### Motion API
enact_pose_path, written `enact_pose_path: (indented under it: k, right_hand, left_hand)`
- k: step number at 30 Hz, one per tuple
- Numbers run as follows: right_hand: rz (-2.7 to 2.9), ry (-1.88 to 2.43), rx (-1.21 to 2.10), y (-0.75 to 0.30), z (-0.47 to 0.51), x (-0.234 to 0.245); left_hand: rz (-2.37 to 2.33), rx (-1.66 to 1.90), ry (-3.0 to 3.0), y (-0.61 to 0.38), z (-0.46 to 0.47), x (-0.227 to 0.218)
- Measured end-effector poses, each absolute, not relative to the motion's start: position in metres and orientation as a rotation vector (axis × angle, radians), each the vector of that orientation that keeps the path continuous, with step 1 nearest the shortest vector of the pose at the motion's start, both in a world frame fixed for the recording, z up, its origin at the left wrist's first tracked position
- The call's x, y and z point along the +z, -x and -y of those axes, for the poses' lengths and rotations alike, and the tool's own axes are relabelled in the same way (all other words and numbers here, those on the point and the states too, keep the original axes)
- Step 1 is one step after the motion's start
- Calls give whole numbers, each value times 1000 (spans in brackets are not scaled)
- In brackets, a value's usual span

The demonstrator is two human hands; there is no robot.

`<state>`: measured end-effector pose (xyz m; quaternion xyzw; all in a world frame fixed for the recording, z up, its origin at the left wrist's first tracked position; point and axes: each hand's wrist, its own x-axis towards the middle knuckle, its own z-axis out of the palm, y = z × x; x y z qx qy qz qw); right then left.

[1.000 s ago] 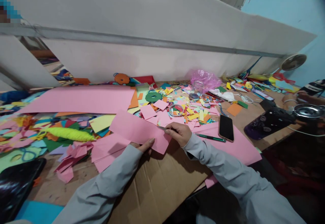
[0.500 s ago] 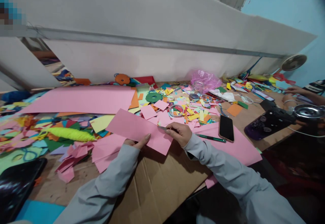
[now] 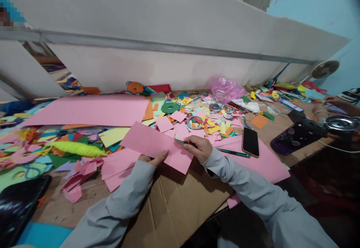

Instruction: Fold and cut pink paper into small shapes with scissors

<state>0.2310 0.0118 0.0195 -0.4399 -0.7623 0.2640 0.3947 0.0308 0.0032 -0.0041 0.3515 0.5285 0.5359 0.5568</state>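
A long pink paper strip (image 3: 152,143) is held up just above the table, slanting from upper left to lower right. My left hand (image 3: 154,159) grips its near edge, thumb on top and fingers hidden beneath. My right hand (image 3: 198,147) is closed round a pair of scissors (image 3: 180,142); only the metal blades show, lying against the strip's right part. Under both hands lies a sheet of brown cardboard (image 3: 180,203).
Large pink sheets (image 3: 90,110) and heaps of coloured paper scraps (image 3: 208,120) cover the table. A black phone (image 3: 250,141) and a green pen (image 3: 233,152) lie to the right. Another person's hand (image 3: 334,101) works at the far right by a black bag (image 3: 298,135).
The pink strip has shifted slightly up and right under the scissors. My left thumb has slid a little left along its edge. The other person's hand at far right has moved.
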Motion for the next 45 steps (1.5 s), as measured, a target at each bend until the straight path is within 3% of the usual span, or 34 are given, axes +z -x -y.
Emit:
enact_pose_path:
  k: [45]
  right_hand:
    - [1896,1097,713,-227,-10,20]
  left_hand:
    - [-1166,1213,-897,-39,5,-2]
